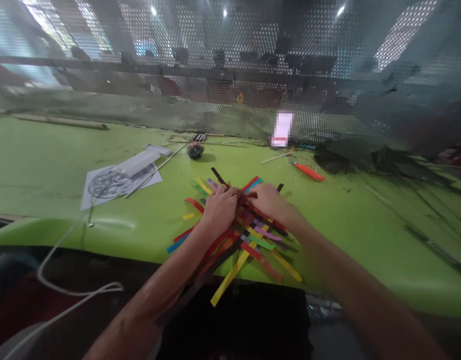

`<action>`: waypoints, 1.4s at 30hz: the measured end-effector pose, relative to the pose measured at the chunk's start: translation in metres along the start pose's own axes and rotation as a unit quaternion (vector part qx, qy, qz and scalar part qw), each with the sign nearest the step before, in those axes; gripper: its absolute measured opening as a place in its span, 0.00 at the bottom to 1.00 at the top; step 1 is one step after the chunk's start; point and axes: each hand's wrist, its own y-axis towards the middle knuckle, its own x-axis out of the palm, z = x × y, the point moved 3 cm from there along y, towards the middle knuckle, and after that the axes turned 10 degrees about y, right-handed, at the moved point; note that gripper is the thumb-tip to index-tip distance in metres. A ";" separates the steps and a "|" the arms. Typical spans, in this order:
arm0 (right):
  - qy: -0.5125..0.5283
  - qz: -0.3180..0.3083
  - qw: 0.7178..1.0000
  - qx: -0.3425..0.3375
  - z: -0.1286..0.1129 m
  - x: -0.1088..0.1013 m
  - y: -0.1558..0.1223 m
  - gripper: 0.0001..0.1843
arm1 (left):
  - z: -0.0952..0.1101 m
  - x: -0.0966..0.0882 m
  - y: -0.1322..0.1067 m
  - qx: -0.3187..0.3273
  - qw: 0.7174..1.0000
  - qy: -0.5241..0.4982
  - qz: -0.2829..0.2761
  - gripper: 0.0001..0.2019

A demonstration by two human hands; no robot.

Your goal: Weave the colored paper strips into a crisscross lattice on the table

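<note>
A crossed bundle of coloured paper strips (249, 240) in red, yellow, green, purple, blue and black lies on the green table (365, 225) near its front edge. My left hand (219, 210) rests on top of the strips with its fingers curled down onto them. My right hand (268, 200) lies beside it on the same strips, fingers bent and pressed on them. The two hands nearly touch over the middle of the bundle. The image is blurred, so the fingertips are hard to make out.
A printed sheet with a circular drawing (117, 180) and a thin stick lie at the left. A small dark ball (195, 150), a red-handled tool (308, 171) and a perforated screen (230, 75) stand behind. A white cable (65, 280) hangs off the front edge.
</note>
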 end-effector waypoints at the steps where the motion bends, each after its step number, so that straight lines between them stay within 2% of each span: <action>1: 0.003 -0.006 1.000 0.002 0.000 0.000 0.000 0.12 | 0.000 0.000 0.000 -0.003 1.000 0.002 -0.004 0.17; 11: 0.004 0.016 1.000 -0.010 0.006 0.006 -0.005 0.14 | 0.005 0.000 -0.002 -0.008 1.000 0.026 0.006 0.18; 16: 0.001 0.015 1.000 -0.026 0.004 0.008 -0.010 0.15 | 0.006 0.001 -0.003 0.007 0.998 0.065 -0.012 0.22; 30: 0.063 0.039 0.997 -0.010 0.011 0.013 -0.010 0.12 | 0.002 0.003 -0.004 0.044 0.998 0.039 -0.005 0.28; 42: 0.029 0.031 0.999 -0.024 0.010 0.014 -0.010 0.13 | 0.002 0.002 -0.004 0.019 0.999 0.035 -0.016 0.25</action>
